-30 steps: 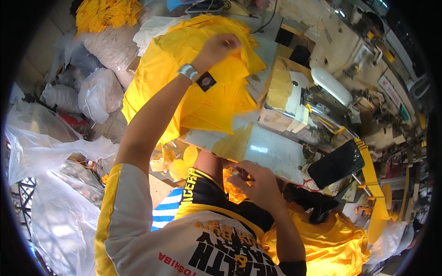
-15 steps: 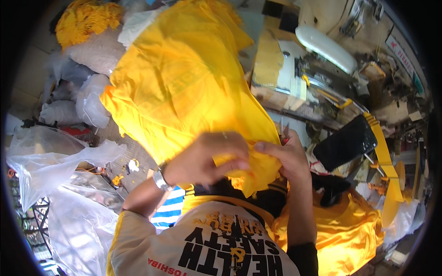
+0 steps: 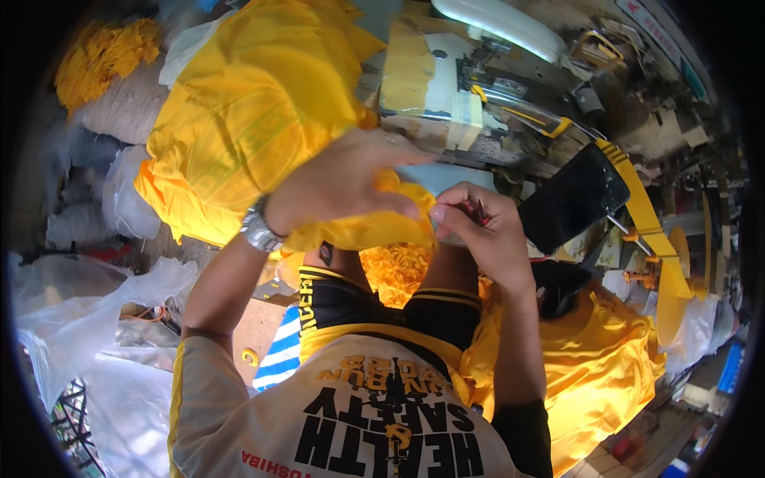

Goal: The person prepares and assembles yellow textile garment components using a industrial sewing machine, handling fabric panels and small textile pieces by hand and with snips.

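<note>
A yellow shirt (image 3: 239,103) with a faint round print, seemingly showing through from its other side, spreads from the upper left down to my lap. My left hand (image 3: 343,171), with a metal watch (image 3: 259,227) on its wrist, hovers over the shirt's near end. Its fingers are stretched out and its thumb apart, a little smeared by motion. Between finger and thumb, my right hand (image 3: 490,231) pinches the shirt's near edge. Small red-handled scissors (image 3: 476,211) sit in that same hand, their blades mostly hidden.
A sewing machine (image 3: 510,84) stands on a bench at upper right. A dark phone (image 3: 574,199) is fixed on a yellow stand (image 3: 649,215). More yellow cloth (image 3: 566,382) lies at my right, a yellow heap (image 3: 107,60) at far left. Clear plastic bags (image 3: 135,382) lie at lower left.
My left hand has moved up, its fingers straightening. My right hand has shifted left and slightly up, still pinching the shirt's edge. The near end of the shirt has lifted, uncovering orange-yellow scraps between my legs.
</note>
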The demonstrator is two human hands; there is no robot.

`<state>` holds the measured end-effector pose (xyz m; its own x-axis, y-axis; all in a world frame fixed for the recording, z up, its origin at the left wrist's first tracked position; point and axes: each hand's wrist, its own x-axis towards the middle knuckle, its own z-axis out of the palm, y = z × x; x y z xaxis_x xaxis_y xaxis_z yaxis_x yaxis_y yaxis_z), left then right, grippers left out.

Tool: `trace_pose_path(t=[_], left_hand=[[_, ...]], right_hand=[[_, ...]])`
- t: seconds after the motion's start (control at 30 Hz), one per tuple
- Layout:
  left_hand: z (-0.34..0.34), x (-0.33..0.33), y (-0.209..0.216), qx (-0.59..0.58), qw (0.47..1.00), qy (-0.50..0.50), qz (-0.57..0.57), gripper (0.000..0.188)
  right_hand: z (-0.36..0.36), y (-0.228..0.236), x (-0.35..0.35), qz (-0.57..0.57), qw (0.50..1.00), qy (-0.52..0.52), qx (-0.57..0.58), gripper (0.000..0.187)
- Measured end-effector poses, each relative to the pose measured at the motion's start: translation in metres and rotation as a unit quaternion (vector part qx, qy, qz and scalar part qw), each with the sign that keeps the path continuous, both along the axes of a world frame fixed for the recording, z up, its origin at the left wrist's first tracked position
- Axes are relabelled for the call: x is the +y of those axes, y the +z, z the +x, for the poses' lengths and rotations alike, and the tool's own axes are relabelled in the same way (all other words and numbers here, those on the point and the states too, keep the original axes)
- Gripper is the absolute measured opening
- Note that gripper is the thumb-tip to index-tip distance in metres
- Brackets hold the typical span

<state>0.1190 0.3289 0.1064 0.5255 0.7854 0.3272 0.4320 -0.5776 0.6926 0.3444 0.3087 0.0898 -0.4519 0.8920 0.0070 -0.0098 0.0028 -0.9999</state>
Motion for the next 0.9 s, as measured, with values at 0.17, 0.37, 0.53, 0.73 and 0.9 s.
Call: trace_pose_path(t=[0.17, 0.37, 0.53, 0.73, 0.9], left_hand=[[0.014, -0.005, -0.002, -0.041, 0.979, -0.018, -0.199, 0.017], [0.022, -0.004, -0.002, -0.061, 0.966, 0.022, -0.248, 0.015], [0.026, -0.009, 0.004, 0.014, 0.985, 0.025, -0.168, 0.013], [0.021, -0.014, 0.005, 0.037, 0.991, 0.028, -0.122, 0.012], [0.022, -0.017, 0.003, 0.033, 0.993, 0.021, -0.112, 0.013]], right_hand=[[0.009, -0.001, -0.002, 0.123, 0.981, -0.112, -0.103, 0.012], [0.015, -0.01, -0.043, -0.02, 0.994, -0.093, -0.052, 0.033], [-0.001, -0.013, -0.03, -0.168, 0.981, -0.073, 0.071, 0.024], [-0.008, -0.004, -0.015, -0.118, 0.988, -0.051, 0.088, 0.017], [-0.001, -0.009, -0.012, -0.123, 0.983, -0.04, 0.127, 0.015]])
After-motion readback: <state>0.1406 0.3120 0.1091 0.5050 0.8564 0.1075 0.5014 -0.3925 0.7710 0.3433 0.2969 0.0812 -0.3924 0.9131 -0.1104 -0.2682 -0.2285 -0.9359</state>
